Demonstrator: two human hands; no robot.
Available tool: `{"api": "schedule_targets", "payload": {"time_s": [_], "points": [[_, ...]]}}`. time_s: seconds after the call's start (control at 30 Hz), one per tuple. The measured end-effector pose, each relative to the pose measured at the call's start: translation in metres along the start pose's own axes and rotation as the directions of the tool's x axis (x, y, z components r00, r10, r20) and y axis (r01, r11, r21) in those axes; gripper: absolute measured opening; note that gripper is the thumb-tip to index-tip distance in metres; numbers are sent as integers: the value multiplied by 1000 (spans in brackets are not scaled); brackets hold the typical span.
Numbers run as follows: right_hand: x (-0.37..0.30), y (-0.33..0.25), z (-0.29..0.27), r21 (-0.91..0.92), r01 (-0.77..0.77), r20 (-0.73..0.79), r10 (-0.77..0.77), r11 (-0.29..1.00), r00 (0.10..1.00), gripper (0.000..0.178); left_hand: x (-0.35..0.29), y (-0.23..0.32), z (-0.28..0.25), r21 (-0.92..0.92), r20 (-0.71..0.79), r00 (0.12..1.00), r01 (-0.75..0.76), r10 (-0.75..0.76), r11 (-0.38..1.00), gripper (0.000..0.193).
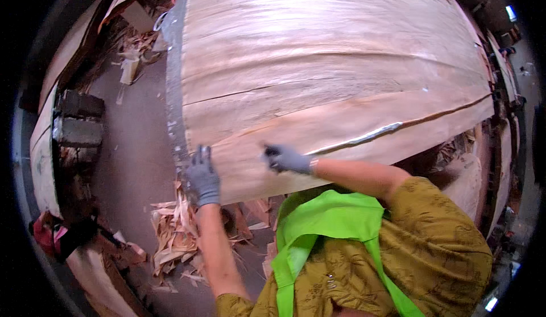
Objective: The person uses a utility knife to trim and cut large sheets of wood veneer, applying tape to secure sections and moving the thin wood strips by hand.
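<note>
A wide, pale sheet of wood veneer (318, 112) lies over a worktable with a grey edge (175, 84). Long cracks and overlaps run across it, and a shiny strip (364, 137) shows along one seam near me. My left hand (202, 177), in a grey glove, rests on the veneer's near left corner with fingers stretched out and apart. To its right, just over the sheet, my right hand (289, 160), also gloved, is curled closed. Something small and dark shows at its fingertips, but motion blurs it and I cannot tell what it is.
Torn veneer scraps (173, 237) are heaped on the floor below the left corner. More scraps (133, 61) lie at the far left. Grey blocks (79, 130) prop a board at the left. Veneer pieces (463, 186) stand beyond the table's right side.
</note>
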State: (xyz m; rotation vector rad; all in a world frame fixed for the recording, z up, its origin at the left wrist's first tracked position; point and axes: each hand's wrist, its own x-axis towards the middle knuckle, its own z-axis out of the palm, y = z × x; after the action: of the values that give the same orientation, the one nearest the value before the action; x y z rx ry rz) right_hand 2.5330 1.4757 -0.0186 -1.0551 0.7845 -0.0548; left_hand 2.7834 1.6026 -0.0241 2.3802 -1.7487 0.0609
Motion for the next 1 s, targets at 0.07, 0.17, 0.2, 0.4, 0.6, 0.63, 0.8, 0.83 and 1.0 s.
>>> {"api": "schedule_targets", "payload": {"time_s": [0.07, 0.17, 0.2, 0.4, 0.6, 0.63, 0.8, 0.83, 1.0], "points": [[-17, -20, -49, -86, 42, -243, -62, 995, 968, 42, 9, 35, 4, -160, -105, 994, -57, 40, 985, 51], [-10, -30, -88, -42, 138, -463, -142, 989, 875, 21, 46, 106, 17, -278, -152, 984, -129, 89, 952, 50], [-2, -33, -89, -53, 175, -490, -178, 983, 853, 17, 60, 124, 21, -245, -174, 981, -126, 84, 961, 48], [35, -50, -69, -184, 118, -549, -201, 976, 811, 35, 77, 134, 69, -188, -200, 958, -245, 207, 951, 43], [49, -36, -86, -420, -2, -553, -254, 908, 793, 43, 80, 142, 61, -367, -284, 937, -302, 203, 880, 43], [48, -36, -87, -397, -5, -549, -233, 918, 803, 44, 81, 143, 57, -351, -292, 920, -357, 261, 866, 43], [46, -59, -66, -680, -143, -524, -339, 719, 782, 44, 79, 134, 71, -285, -238, 893, -441, 383, 851, 44], [51, -56, -66, -673, -241, -565, -277, 699, 777, 36, 79, 137, 66, -276, -201, 894, -445, 401, 852, 43], [34, -44, -76, -821, -275, -497, -389, 500, 775, 24, 80, 150, 64, -206, -204, 883, -460, 422, 864, 37]]}}
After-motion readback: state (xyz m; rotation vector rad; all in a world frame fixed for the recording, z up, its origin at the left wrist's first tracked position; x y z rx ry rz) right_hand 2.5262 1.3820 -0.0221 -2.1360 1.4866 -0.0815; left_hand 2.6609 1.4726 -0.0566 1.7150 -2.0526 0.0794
